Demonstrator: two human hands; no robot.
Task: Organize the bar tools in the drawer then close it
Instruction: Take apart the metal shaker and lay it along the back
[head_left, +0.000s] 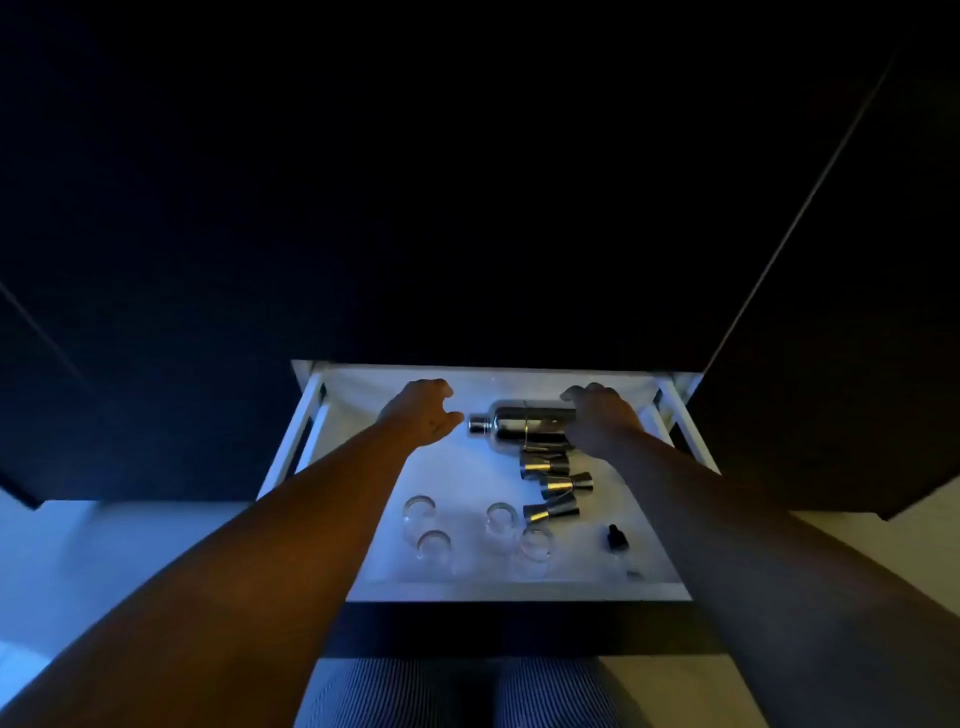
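Note:
A white drawer (514, 590) stands pulled out below me. At its back a steel cocktail shaker (519, 423) lies on its side, cap pointing left. My right hand (602, 415) is wrapped over the shaker's right end. My left hand (423, 410) hovers just left of the cap, fingers curled loosely, holding nothing. Three steel jiggers (558, 484) lie in a column in front of the shaker. Several clear glasses (431, 540) stand in the front left part. A small dark stopper-like piece (616, 537) sits at the front right.
Dark cabinet fronts (467, 208) surround the drawer above and on both sides. The drawer's dark front panel (514, 623) faces me. My striped trousers (441, 696) show below it. Pale floor lies left and right.

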